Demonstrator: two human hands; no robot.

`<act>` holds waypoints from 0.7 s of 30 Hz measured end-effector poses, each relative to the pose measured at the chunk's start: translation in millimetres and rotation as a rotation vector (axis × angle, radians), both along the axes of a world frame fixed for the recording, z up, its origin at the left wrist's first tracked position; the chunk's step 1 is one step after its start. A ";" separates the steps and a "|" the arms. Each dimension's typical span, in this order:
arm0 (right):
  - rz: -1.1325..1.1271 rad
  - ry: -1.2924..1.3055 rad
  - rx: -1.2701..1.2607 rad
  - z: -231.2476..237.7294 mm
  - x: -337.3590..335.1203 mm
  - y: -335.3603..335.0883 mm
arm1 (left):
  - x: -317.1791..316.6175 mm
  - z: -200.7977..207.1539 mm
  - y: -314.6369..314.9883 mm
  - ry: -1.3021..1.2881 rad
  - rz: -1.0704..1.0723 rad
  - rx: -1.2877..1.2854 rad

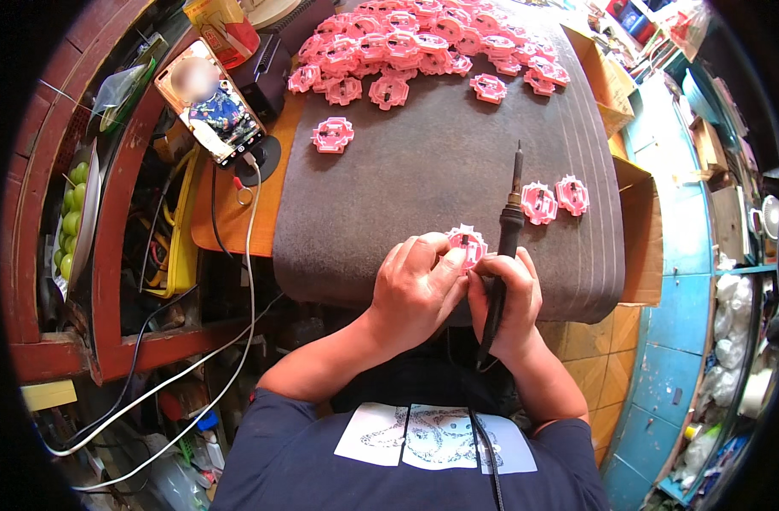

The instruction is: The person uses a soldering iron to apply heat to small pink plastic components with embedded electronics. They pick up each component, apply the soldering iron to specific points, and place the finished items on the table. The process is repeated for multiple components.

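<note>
Near the front edge of the dark mat, my left hand (415,279) pinches a small pink plastic part (471,242) with a black piece in its middle. My right hand (513,298) is closed around the black handle of a soldering iron (511,223), whose tip points away from me and stays clear of the part. The right thumb and fingertip meet the near side of the same pink part; whether they grip it too I cannot tell. Two similar pink parts (539,203) lie just right of the iron.
A large heap of pink parts (398,43) covers the far end of the mat (398,162), with a few loose ones before it. At left a phone (210,102) stands on a holder, its white cable hanging down. Cardboard boxes (641,230) flank the table's right side.
</note>
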State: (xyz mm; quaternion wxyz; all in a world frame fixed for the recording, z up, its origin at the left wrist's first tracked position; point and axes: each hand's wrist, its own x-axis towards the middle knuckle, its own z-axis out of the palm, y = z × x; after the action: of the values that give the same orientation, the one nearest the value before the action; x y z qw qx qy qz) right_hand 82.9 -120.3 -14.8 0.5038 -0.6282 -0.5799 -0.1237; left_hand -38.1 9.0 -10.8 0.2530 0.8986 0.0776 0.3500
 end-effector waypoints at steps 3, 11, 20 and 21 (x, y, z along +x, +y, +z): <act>-0.009 0.035 0.001 -1.8 0.3 -0.7 | -0.5 1.7 0.5 -0.024 -0.091 -0.167; 0.022 0.175 0.040 -7.6 -2.4 1.0 | 3.2 7.0 20.2 0.029 -0.241 -0.244; 0.013 0.200 0.029 -11.8 -1.2 3.1 | 7.6 11.0 28.8 0.044 -0.275 -0.270; 0.013 0.187 0.020 -11.8 -0.8 3.2 | 7.8 10.3 28.8 0.039 -0.275 -0.276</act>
State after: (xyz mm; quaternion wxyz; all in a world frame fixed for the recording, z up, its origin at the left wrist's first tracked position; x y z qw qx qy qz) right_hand 82.1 -117.1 -26.6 0.5629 -0.6281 -0.5330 -0.0671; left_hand -30.3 37.8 -0.5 0.4176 0.8641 0.0064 0.2808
